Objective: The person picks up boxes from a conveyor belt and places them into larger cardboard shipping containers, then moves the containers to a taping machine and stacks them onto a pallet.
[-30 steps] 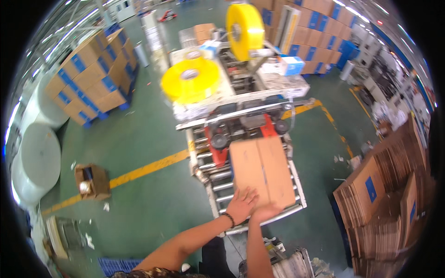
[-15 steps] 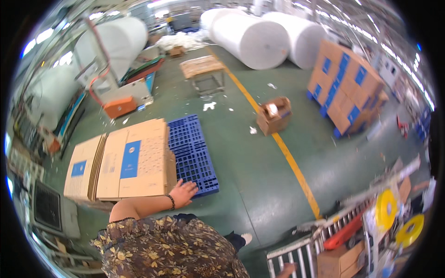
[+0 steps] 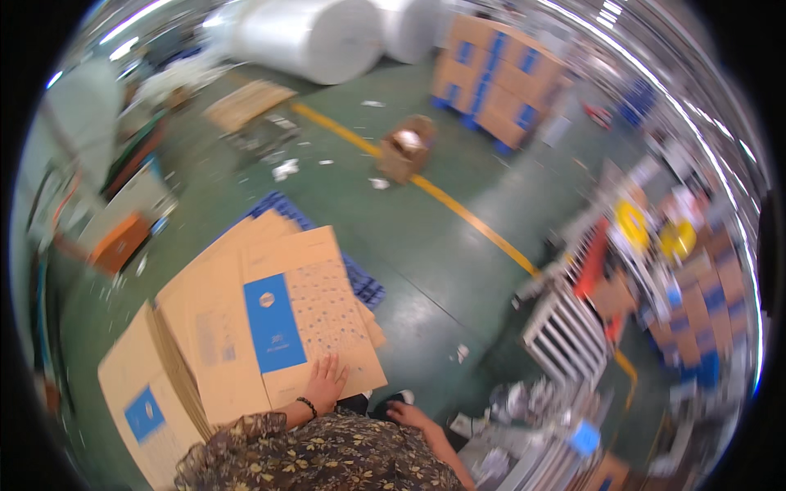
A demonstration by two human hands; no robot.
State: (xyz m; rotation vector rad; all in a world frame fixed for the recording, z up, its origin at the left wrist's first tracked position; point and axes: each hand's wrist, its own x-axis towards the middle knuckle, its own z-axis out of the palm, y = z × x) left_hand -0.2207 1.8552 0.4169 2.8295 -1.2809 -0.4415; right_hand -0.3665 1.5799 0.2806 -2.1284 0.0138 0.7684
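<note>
My left hand (image 3: pixel 327 383) lies with fingers spread on the near right corner of a flat, folded cardboard carton (image 3: pixel 225 307). The carton is brown with a blue printed panel, and it rests on a pile of similar flat cartons. Close to my body, just right of the pile, is my right hand (image 3: pixel 405 416); blur keeps me from telling how its fingers are set. To the left leans a second batch of flat cartons (image 3: pixel 123 385), its edges fanned. A blue plastic pallet (image 3: pixel 360 282) shows beyond the pile, mostly covered by it.
An open cardboard box (image 3: pixel 405 151) stands on the yellow floor line. Stacked cartons (image 3: pixel 499 78) sit on a blue pallet behind it. Large white rolls (image 3: pixel 319 41) lie at the back. A roller conveyor (image 3: pixel 565 331) with yellow tape rolls (image 3: pixel 630 225) is at right.
The view has swung right. My left hand has gone from beside the pile, over the pallet, onto the top carton. My right hand has come in near my body. The cartons now cover more of the pallet.
</note>
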